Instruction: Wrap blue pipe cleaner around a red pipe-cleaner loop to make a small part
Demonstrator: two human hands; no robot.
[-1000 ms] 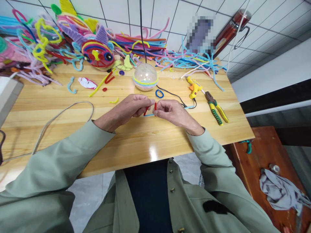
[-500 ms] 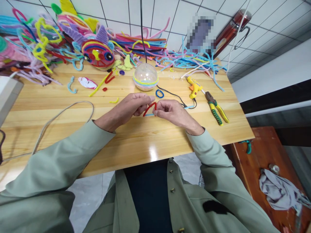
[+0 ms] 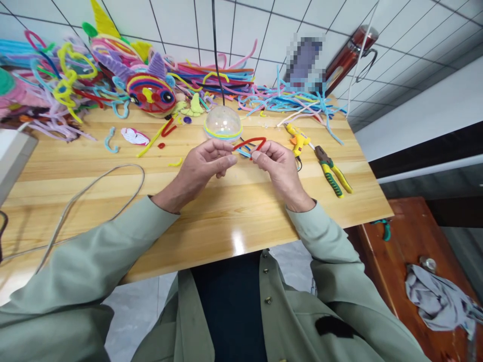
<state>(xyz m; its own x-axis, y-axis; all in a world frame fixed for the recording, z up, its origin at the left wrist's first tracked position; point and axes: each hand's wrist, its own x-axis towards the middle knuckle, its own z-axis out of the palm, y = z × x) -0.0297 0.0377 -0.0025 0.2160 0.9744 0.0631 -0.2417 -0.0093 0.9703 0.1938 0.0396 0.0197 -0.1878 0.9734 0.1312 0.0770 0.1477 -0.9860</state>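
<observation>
A bent red pipe cleaner [image 3: 249, 143] is stretched between my two hands, its sharp fold on the right. My left hand [image 3: 206, 163] pinches one end between thumb and fingers. The thumb and fingertips of my right hand [image 3: 277, 166] grip it near the fold. Just beyond them sits a clear plastic dome [image 3: 223, 123] with yellow and blue pipe cleaner bands around its lower part. Partly hidden behind the red piece lies a blue pipe cleaner piece [image 3: 244, 152]. Left of the dome is another folded red pipe cleaner [image 3: 168, 129].
A yellow glue gun [image 3: 298, 141] and green-yellow pliers [image 3: 334, 172] lie to the right. Pipe cleaner bundles [image 3: 287, 102] and a decorated fish-like head [image 3: 151, 93] line the wall. A grey cable [image 3: 142, 176] loops at left; a red thermos [image 3: 350, 58] leans at the back.
Both hands have lifted and turned slightly, the right one moving to the right. The red pipe cleaner has risen with them and its bend is now wider. The view has shifted a little.
</observation>
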